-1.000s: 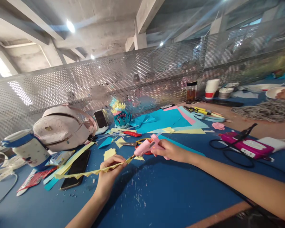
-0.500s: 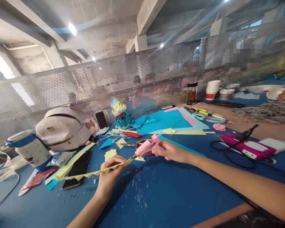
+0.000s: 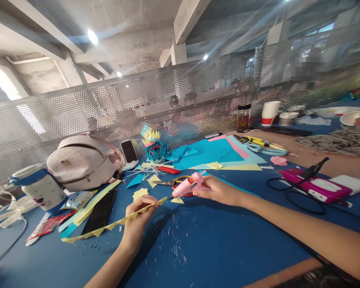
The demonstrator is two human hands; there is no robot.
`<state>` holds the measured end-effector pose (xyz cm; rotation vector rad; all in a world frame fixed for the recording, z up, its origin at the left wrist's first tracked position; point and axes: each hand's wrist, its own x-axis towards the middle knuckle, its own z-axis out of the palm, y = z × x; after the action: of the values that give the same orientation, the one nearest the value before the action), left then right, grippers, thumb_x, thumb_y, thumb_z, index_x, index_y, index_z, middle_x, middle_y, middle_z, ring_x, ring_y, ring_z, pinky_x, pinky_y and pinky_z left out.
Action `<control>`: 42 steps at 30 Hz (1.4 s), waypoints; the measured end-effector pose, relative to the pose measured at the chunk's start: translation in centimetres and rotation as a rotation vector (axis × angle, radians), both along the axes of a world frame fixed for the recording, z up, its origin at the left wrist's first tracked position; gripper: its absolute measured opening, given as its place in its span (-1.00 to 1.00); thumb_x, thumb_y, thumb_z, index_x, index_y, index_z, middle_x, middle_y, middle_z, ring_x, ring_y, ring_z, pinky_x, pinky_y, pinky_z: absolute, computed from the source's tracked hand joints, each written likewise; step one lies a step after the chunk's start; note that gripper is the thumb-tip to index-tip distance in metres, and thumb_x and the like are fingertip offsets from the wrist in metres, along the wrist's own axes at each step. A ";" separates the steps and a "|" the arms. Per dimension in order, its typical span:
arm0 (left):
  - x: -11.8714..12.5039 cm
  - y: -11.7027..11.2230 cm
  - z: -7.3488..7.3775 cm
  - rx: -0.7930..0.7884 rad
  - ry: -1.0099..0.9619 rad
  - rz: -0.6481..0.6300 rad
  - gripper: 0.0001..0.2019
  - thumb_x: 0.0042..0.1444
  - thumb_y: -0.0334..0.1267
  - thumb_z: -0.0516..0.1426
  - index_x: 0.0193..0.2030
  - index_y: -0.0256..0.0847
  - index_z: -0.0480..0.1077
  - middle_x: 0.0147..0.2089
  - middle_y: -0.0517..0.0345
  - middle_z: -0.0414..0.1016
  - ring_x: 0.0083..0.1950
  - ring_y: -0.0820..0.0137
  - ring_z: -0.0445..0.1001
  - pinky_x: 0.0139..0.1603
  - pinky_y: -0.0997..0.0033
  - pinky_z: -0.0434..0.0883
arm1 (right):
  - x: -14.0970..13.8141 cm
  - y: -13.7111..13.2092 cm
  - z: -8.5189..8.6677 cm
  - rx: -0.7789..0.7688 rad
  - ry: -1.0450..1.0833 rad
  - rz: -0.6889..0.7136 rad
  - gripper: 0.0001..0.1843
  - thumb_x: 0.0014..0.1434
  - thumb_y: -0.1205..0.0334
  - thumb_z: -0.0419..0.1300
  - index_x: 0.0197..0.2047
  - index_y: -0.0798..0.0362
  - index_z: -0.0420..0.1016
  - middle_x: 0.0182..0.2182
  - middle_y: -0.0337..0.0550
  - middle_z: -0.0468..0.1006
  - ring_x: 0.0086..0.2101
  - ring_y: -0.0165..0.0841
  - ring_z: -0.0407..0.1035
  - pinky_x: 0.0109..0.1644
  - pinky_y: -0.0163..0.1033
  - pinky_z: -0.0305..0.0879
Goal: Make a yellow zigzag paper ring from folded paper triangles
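Note:
My left hand (image 3: 139, 216) pinches a long yellow zigzag-cut paper strip (image 3: 108, 226) near its right end; the strip trails down and left over the blue table (image 3: 204, 248). My right hand (image 3: 217, 190) grips a pink glue gun (image 3: 187, 186), its nozzle pointing left, a short gap from the strip's tip. Scissors (image 3: 165, 182) and yellow paper scraps (image 3: 139, 194) lie just behind the hands. A teal and yellow paper flower (image 3: 153, 147) stands further back.
A pale backpack (image 3: 81, 162), a white and blue jar (image 3: 39, 188), two phones (image 3: 100, 212) (image 3: 128, 151) lie left. Coloured paper sheets (image 3: 216, 152) spread behind. A magenta device with black cable (image 3: 315, 188), cups (image 3: 268, 113), a jar (image 3: 243, 118) and rope (image 3: 339, 140) sit right. A perforated metal fence (image 3: 168, 100) bounds the table.
The glue gun's nozzle has pulled slightly away from the strip's tip. The strip's free end has dropped lower toward the table. Both hands stay in nearly the same place.

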<state>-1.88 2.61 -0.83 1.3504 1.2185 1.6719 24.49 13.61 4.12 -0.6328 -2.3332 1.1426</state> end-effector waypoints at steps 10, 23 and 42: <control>0.1 0.0 0.2 -0.012 0.022 0.033 -0.90 -0.03 -0.23 0.34 -0.43 -0.17 0.55 -0.33 0.11 0.52 -0.23 0.32 0.47 -0.20 0.40 0.40 | 0.1 0.5 -0.9 -0.070 -0.026 -0.068 -0.52 0.20 -0.16 0.13 -0.30 0.15 0.51 -0.48 -0.19 0.41 -0.55 -0.45 0.22 -0.52 -0.36 0.16; 0.3 -0.5 0.4 -0.037 0.020 0.030 -0.91 0.01 -0.18 0.33 -0.43 -0.08 0.54 -0.34 0.13 0.50 -0.25 0.29 0.44 -0.21 0.32 0.36 | 5.3 6.0 1.0 0.316 -0.165 -0.394 -0.50 0.18 -0.19 0.12 -0.38 0.13 0.50 -0.61 -0.27 0.26 -0.51 -0.41 0.15 -0.43 -0.32 0.04; 0.4 -0.7 0.7 -0.077 0.013 0.016 -0.91 0.00 -0.22 0.33 -0.42 -0.10 0.52 -0.36 0.18 0.50 -0.26 0.34 0.43 -0.22 0.40 0.34 | 7.2 0.8 4.0 0.686 -0.619 -0.712 -0.52 0.26 -0.09 0.02 -0.52 0.05 0.44 -0.43 -0.09 0.58 -0.46 -0.29 0.40 -0.53 -0.31 -0.08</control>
<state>-1.45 1.94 -0.18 1.3103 1.2913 1.6133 31.68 14.36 8.09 -1.4980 -2.3817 -0.2087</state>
